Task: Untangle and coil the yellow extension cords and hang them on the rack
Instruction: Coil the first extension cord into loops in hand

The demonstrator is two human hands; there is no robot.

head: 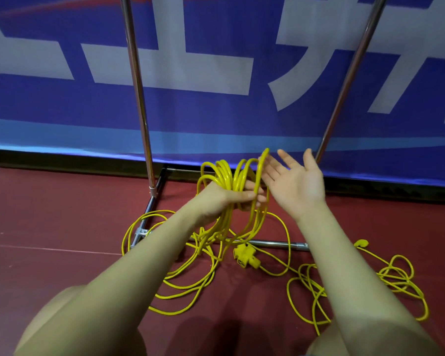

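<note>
My left hand (231, 197) grips a bundle of yellow cord loops (229, 176) held upright above the floor. My right hand (293, 181) is beside it, palm up with fingers spread, its fingertips touching the outermost loop (263, 163). More of this cord trails down in loose loops (180, 286) on the red floor, with a yellow socket block (244, 255) among them. A second tangled yellow cord (393, 281) lies at the right, its plug (361, 243) near my right forearm. The metal rack's two uprights (136, 83) rise behind.
The rack's base bars (275, 244) run across the floor under the cords. A blue and white banner (216, 73) hangs right behind the rack. My knees (70, 319) show at the bottom edge.
</note>
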